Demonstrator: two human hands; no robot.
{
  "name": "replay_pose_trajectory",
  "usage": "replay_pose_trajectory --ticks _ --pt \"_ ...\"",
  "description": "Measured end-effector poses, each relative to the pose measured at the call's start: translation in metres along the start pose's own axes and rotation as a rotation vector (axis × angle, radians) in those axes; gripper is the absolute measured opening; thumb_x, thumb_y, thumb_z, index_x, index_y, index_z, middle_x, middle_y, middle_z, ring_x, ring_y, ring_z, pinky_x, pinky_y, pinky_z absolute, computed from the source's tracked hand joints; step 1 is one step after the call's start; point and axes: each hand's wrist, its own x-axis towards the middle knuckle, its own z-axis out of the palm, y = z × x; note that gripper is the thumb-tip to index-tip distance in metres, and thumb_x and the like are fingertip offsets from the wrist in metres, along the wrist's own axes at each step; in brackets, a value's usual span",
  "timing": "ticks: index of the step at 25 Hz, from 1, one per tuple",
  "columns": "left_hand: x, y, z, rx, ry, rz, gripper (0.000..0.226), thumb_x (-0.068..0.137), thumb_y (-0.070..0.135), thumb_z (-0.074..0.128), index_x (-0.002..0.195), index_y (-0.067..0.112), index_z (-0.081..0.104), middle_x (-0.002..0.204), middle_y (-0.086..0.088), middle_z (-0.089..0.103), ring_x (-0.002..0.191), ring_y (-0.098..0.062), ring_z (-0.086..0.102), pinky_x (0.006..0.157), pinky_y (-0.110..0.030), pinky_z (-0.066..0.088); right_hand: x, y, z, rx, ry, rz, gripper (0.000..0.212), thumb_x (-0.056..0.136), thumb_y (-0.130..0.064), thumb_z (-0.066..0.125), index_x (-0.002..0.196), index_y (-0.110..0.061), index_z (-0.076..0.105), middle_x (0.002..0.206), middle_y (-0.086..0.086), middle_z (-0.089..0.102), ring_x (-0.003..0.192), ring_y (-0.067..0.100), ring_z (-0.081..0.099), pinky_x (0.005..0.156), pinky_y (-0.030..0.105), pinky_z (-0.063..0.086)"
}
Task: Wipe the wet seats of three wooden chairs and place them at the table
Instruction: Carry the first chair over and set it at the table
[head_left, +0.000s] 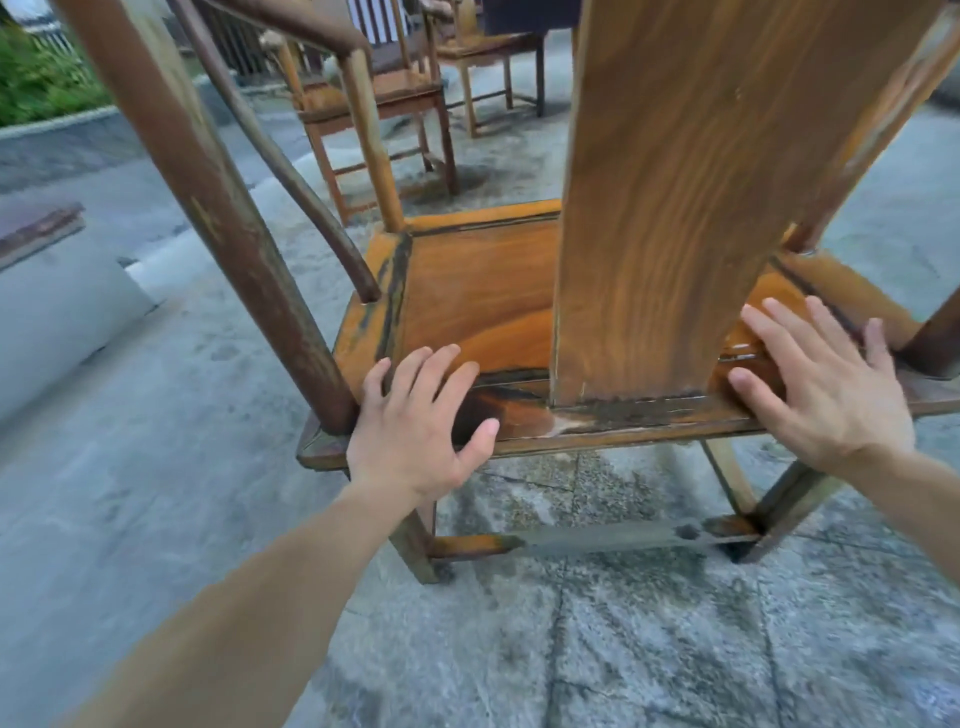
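Paving (649, 649) underfoot, damp-looking in patches and seamed, so a likely place for a foot or a chair leg to slide or catch. Left hand (415, 421) spread wide just by the rear edge of the nearest chair's seat (467, 291), beside the back post, fingers splayed and closed on nothing; contact with the wood hard to tell. Right hand (821, 379) likewise flat and open over the seat's rear right corner, gripping nothing, no cloth in either. Nearest chair (675, 208) standing on the paving directly ahead, broad back splat between the two hands. Glossy patches on the seat suggesting wet wood: probably slick, so a lift by the seat rail with bare palms could slip, and the tall back could tip toward the body. Low rear stretcher (597, 538) near the feet, a probable shin-knock on a pull. Farther off, second chair (374, 98) and third chair (493, 57) standing close together, apt to be struck if the near one swings wide. No tabletop clearly in sight.
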Motion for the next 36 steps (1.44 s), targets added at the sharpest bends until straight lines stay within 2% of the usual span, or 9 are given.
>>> replay_pose_trajectory --ticks 10,17,24,28,33,36 --pt "0.124 -0.086 0.063 -0.027 -0.037 0.13 0.063 0.093 0.062 0.032 0.136 0.021 0.055 0.146 -0.003 0.052 0.138 -0.028 0.044 0.112 -0.06 0.029 0.07 -0.047 0.033 -0.058 0.081 0.258 0.071 0.091 -0.072 0.013 0.156 -0.043 0.014 0.166 -0.005 0.025 0.156 0.024 0.012 0.122 0.061 -0.001" --pt "0.215 -0.12 0.114 -0.037 0.015 0.235 0.063 0.094 0.061 0.034 0.138 0.02 0.053 0.146 -0.005 0.052 0.138 -0.03 0.045 0.112 -0.059 0.029 0.139 -0.053 0.058 -0.11 0.147 0.358 0.068 0.093 -0.067 0.014 0.155 -0.042 0.017 0.164 -0.005 0.03 0.154 0.023 0.019 0.122 0.059 -0.001" --pt "0.229 -0.121 0.126 -0.082 0.029 0.279 0.064 0.096 0.06 0.032 0.14 0.018 0.053 0.145 -0.005 0.053 0.138 -0.029 0.046 0.112 -0.055 0.033 0.155 -0.045 0.061 -0.137 0.096 0.373 0.067 0.094 -0.067 0.01 0.154 -0.04 0.022 0.165 -0.004 0.028 0.155 0.024 0.015 0.122 0.061 0.002" --pt "0.226 -0.12 0.11 -0.107 0.019 0.266 0.061 0.096 0.058 0.032 0.139 0.019 0.053 0.146 -0.005 0.053 0.139 -0.029 0.045 0.111 -0.056 0.035 0.144 -0.061 0.048 -0.126 0.058 0.41 0.073 0.09 -0.076 0.005 0.155 -0.043 0.011 0.169 -0.006 0.013 0.156 0.023 0.001 0.123 0.057 0.001" --pt "0.216 -0.122 0.047 -0.202 0.1 0.157 0.061 0.094 0.059 0.035 0.138 0.021 0.055 0.146 -0.004 0.053 0.137 -0.029 0.045 0.11 -0.055 0.037 0.133 -0.105 -0.014 -0.068 0.148 0.353 0.07 0.094 -0.072 0.014 0.154 -0.039 0.023 0.167 -0.005 0.021 0.156 0.021 0.009 0.124 0.054 0.005" --pt "0.206 -0.127 -0.006 -0.215 0.119 0.12 0.063 0.092 0.06 0.035 0.138 0.021 0.053 0.146 -0.004 0.052 0.138 -0.029 0.045 0.11 -0.056 0.036 0.125 -0.131 -0.059 -0.079 0.211 0.306 0.067 0.096 -0.069 0.017 0.151 -0.034 0.033 0.164 -0.002 0.03 0.154 0.023 0.018 0.123 0.053 0.013"
